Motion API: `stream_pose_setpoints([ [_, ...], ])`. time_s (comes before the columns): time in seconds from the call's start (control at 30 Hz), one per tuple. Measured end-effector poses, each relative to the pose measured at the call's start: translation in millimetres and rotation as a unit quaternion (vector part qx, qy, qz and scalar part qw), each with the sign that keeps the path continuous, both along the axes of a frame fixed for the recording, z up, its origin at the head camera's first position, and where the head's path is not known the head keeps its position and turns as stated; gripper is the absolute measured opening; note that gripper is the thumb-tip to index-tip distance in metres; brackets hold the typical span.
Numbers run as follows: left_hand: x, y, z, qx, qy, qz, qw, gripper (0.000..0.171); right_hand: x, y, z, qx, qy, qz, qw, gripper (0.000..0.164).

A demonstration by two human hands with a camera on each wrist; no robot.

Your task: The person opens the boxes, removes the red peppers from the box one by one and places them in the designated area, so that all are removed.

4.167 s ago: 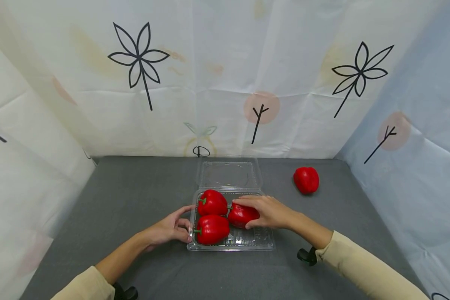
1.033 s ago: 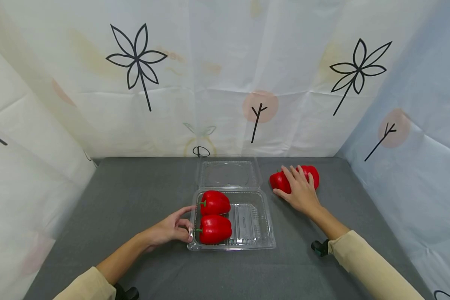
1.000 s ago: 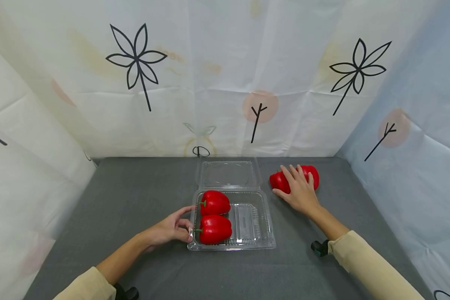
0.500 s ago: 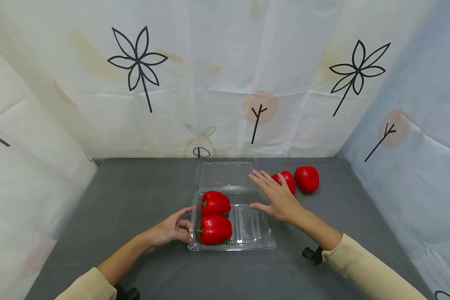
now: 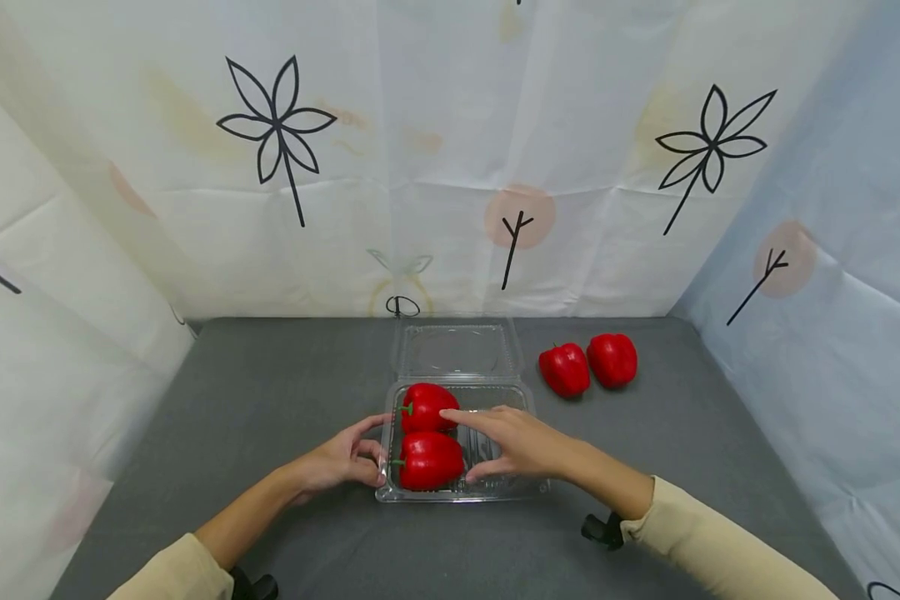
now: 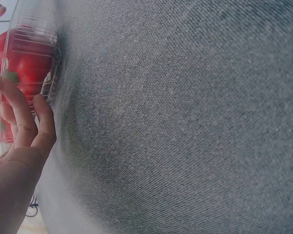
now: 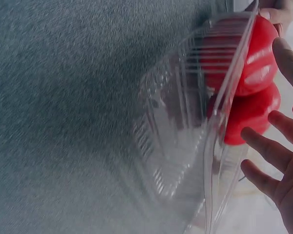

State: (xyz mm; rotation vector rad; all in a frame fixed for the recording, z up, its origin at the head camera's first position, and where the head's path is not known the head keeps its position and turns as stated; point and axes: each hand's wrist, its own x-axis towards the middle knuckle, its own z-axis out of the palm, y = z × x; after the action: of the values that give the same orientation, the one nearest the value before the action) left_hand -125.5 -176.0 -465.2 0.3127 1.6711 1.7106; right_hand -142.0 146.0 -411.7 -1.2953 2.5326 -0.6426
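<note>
Your left hand (image 5: 345, 457) gripped the box (image 5: 498, 492) at nine o'clock, likely steadying it; lid (image 5: 453, 350) lay back at twelve, presumably for access. Your right hand (image 5: 521, 443), spread, hung at three by two boxed peppers (image 5: 431, 461), contact unclear. Two loose peppers (image 5: 564, 371): two o'clock.

Creased pale fabric walls (image 5: 435, 125), black line-drawn flowers (image 5: 276, 124), peach circles (image 5: 537, 218), dark grey cloth-textured tabletop (image 5: 450, 550)

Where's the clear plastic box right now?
In the head view, the clear plastic box sits mid-frame on the gray table, left hand at its left edge, right hand above it.
</note>
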Motion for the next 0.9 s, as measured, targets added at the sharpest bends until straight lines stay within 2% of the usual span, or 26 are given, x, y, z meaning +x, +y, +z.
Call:
stream_pose_setpoints([
  [0.1, -0.1, -0.3, -1.6, 0.002, -0.002, 0.0, 1.0, 0.09, -1.0, -7.4, -2.1, -0.007, -0.013, 0.018, 1.0, 0.084],
  [0.3, 0.2, -0.8, -1.5, 0.002, -0.005, 0.0, 1.0, 0.089, -1.1, -19.0, -4.4, -0.02, -0.01, 0.038, 0.999, 0.081],
  [0.6, 0.8, -2.0, 1.9, -0.01, -0.009, 0.003, 0.9999, 0.09, 1.4, -28.4, -7.7, -0.008, -0.035, 0.018, 0.999, 0.082],
  [0.9, 0.4, -2.1, 2.9, -0.013, -0.013, 0.003, 0.9998, 0.09, -1.2, -36.9, -10.4, 0.024, -0.021, 0.011, 0.999, 0.082],
])
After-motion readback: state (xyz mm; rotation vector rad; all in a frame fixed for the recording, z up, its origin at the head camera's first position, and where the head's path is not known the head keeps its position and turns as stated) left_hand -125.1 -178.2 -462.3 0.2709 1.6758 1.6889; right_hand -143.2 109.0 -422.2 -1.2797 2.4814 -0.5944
